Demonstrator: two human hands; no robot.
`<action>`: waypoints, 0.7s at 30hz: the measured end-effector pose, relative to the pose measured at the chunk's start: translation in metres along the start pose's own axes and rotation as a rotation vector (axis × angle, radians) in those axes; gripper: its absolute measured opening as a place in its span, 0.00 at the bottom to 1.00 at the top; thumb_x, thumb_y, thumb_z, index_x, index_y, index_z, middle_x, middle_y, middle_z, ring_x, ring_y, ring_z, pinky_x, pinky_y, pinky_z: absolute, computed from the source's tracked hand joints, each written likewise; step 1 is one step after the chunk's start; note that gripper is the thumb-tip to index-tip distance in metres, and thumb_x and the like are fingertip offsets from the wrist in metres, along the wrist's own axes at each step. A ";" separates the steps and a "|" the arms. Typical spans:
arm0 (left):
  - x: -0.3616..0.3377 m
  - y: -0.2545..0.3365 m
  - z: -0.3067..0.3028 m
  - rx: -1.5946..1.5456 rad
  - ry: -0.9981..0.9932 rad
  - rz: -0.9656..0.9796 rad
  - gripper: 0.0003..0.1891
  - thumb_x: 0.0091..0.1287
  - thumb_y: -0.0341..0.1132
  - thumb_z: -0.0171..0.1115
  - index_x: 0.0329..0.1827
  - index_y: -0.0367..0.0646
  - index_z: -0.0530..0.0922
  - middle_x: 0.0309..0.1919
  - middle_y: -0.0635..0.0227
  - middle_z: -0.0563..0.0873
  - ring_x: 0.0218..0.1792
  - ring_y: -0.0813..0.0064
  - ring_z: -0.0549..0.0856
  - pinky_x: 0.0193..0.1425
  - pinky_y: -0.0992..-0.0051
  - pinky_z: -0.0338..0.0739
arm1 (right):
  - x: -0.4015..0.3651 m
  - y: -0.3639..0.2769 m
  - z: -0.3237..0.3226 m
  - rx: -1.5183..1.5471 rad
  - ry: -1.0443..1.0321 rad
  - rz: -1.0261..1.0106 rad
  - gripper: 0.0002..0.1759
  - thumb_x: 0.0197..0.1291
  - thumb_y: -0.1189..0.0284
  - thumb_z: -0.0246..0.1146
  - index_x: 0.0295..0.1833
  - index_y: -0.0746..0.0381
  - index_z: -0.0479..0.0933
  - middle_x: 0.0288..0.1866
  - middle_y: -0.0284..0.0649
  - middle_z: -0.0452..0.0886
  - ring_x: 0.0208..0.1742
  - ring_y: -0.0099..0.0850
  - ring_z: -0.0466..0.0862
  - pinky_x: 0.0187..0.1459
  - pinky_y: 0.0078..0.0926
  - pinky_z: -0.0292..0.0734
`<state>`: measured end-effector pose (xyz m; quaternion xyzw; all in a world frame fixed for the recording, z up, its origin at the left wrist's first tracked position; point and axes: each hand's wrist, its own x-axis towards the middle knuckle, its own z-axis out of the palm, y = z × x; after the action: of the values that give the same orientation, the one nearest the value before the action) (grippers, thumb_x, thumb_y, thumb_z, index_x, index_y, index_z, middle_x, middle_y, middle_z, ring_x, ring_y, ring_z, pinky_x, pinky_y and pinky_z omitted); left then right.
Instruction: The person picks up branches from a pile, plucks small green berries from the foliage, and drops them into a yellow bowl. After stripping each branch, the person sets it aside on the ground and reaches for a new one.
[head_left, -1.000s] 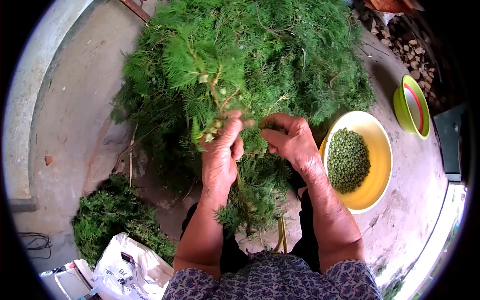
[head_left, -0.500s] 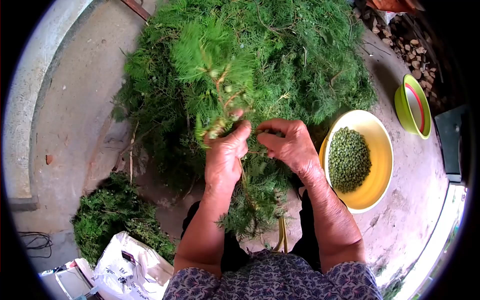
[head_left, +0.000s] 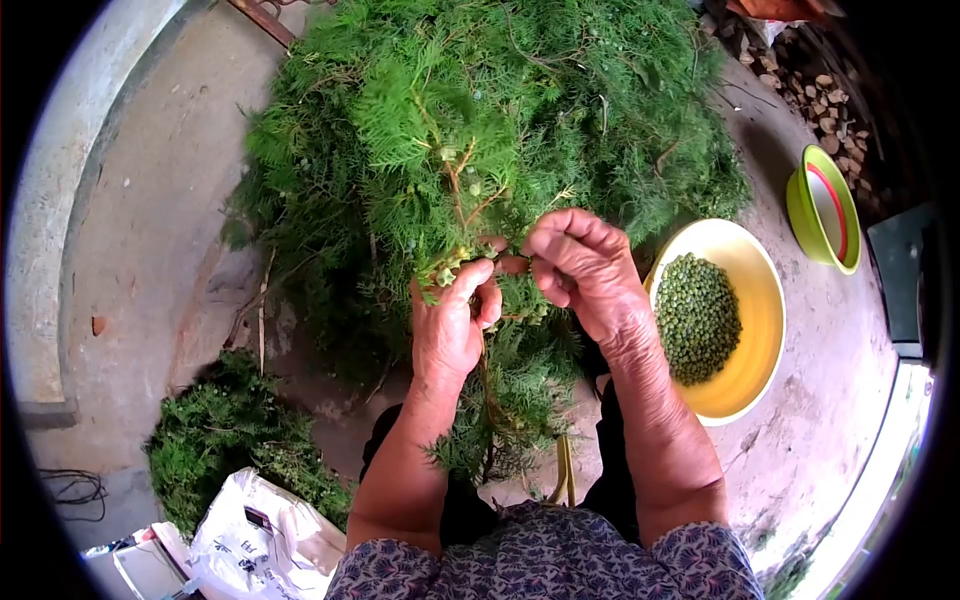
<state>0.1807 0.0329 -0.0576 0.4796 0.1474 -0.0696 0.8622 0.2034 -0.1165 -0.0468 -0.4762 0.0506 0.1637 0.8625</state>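
Note:
My left hand (head_left: pixel 447 328) is closed around the stem of a leafy evergreen branch (head_left: pixel 458 185), its thumb towards the top. Small green cones (head_left: pixel 447 268) cluster on the branch just above that thumb. To the right, my right hand (head_left: pixel 595 275) is raised with its fingers curled and pinched close beside the branch. Whatever sits inside those fingers is hidden. Right of this hand stands a yellow bowl (head_left: pixel 755 365) partly filled with loose green cones (head_left: pixel 697 325).
A large heap of evergreen branches (head_left: pixel 630 120) lies in front, with a smaller pile (head_left: pixel 235 430) at lower left. Near that are a white plastic bag (head_left: pixel 245 545) and a black cable (head_left: pixel 75 490). A green basin (head_left: pixel 808 215) stands at right, below chopped wood (head_left: pixel 835 110).
My right hand has risen slightly and turned, its fingers now nearer the branch's upper part. The branch in my left hand, blurred before, is steadier and shifted slightly right.

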 end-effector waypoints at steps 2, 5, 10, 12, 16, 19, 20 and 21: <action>-0.001 -0.004 -0.002 0.110 0.000 0.061 0.10 0.59 0.34 0.57 0.39 0.36 0.77 0.17 0.68 0.78 0.13 0.84 0.67 0.16 0.82 0.58 | -0.002 0.003 0.005 -0.214 0.004 -0.058 0.07 0.59 0.75 0.61 0.42 0.65 0.78 0.28 0.34 0.81 0.22 0.17 0.77 0.21 0.10 0.70; -0.001 -0.009 -0.001 0.146 0.017 0.073 0.06 0.59 0.32 0.57 0.28 0.39 0.74 0.13 0.71 0.74 0.12 0.83 0.70 0.15 0.82 0.59 | 0.001 0.012 0.007 -0.637 0.020 -0.366 0.12 0.53 0.79 0.63 0.45 0.67 0.78 0.31 0.39 0.80 0.28 0.27 0.79 0.31 0.20 0.74; -0.003 -0.005 0.004 0.217 -0.005 0.053 0.07 0.60 0.31 0.57 0.25 0.40 0.73 0.12 0.72 0.74 0.13 0.82 0.74 0.15 0.83 0.61 | 0.002 0.014 0.005 -0.936 0.000 -0.535 0.14 0.46 0.81 0.65 0.43 0.66 0.79 0.29 0.43 0.78 0.33 0.35 0.80 0.37 0.27 0.75; -0.004 -0.006 0.004 0.211 -0.003 0.052 0.07 0.60 0.32 0.57 0.26 0.40 0.73 0.13 0.71 0.74 0.13 0.82 0.74 0.15 0.83 0.61 | 0.003 0.015 0.003 -0.901 -0.014 -0.567 0.13 0.47 0.82 0.65 0.42 0.66 0.79 0.30 0.43 0.78 0.33 0.35 0.80 0.37 0.27 0.75; -0.004 -0.009 0.000 0.207 0.015 0.038 0.07 0.61 0.33 0.55 0.30 0.38 0.75 0.14 0.69 0.75 0.13 0.82 0.72 0.15 0.82 0.60 | -0.003 0.011 0.008 -0.943 0.015 -0.566 0.10 0.49 0.83 0.63 0.40 0.67 0.79 0.32 0.43 0.80 0.32 0.31 0.80 0.34 0.24 0.76; -0.001 -0.006 -0.006 0.161 -0.069 0.037 0.08 0.62 0.32 0.54 0.37 0.36 0.76 0.19 0.65 0.79 0.13 0.82 0.71 0.14 0.82 0.60 | -0.002 0.019 0.007 -0.640 0.062 -0.447 0.07 0.53 0.82 0.61 0.40 0.69 0.79 0.32 0.41 0.81 0.28 0.24 0.80 0.29 0.18 0.75; 0.000 -0.002 -0.001 0.039 -0.057 0.019 0.09 0.62 0.31 0.54 0.40 0.35 0.76 0.25 0.59 0.83 0.13 0.82 0.71 0.14 0.83 0.59 | -0.005 0.006 0.012 -0.368 0.105 -0.111 0.06 0.56 0.79 0.61 0.40 0.69 0.78 0.29 0.38 0.82 0.25 0.18 0.78 0.23 0.13 0.71; 0.002 -0.003 -0.003 0.069 -0.068 0.042 0.10 0.62 0.32 0.54 0.43 0.35 0.75 0.27 0.57 0.83 0.14 0.82 0.72 0.14 0.83 0.59 | -0.004 0.004 0.006 -0.204 0.047 -0.060 0.06 0.57 0.78 0.61 0.40 0.68 0.78 0.28 0.37 0.82 0.24 0.18 0.78 0.22 0.11 0.68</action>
<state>0.1808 0.0340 -0.0620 0.5095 0.1057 -0.0728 0.8509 0.1977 -0.1102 -0.0454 -0.5666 0.0399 0.1310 0.8125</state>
